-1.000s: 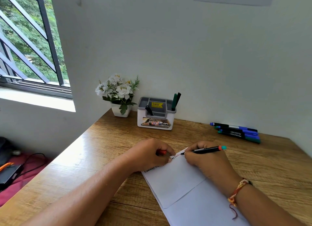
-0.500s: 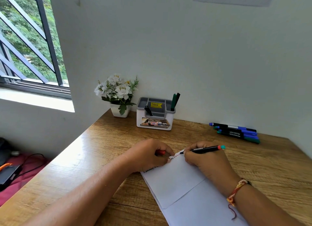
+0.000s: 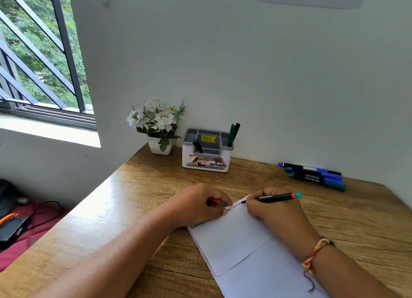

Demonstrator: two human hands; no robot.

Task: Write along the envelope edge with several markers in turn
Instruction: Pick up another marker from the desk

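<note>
Handwriting runs along the far short edge of a white envelope [image 3: 234,237] that lies flat on the wooden desk [image 3: 138,186], its long axis running from about 11 o'clock to 5 o'clock and its near end passing out of view at the bottom. The right hand [image 3: 274,213] rests on the envelope's far corner, its fingers closed in a writing grip round a black marker [image 3: 273,198]. This marker lies almost level across the view, its tip pointing to 9 o'clock and touching the paper at the end of the written line, its red-banded, teal-tipped rear end pointing to 3 o'clock. The left hand [image 3: 196,205], at 9 o'clock from the right one, has curled fingers that pinch a red cap [image 3: 214,201], and its fingertips press down on the written edge, covering part of the words. A braided thread bracelet [image 3: 313,254] circles the right wrist. At 2 o'clock from the hands, well apart from them, spare markers [image 3: 316,176] with blue and green caps lie side by side against the wall, long axes roughly from 9 to 3 o'clock. At 12 o'clock stands a white and grey desk organiser [image 3: 207,161] holding upright pens, and just beside it at 9 o'clock a white pot of white flowers [image 3: 159,124].
</note>
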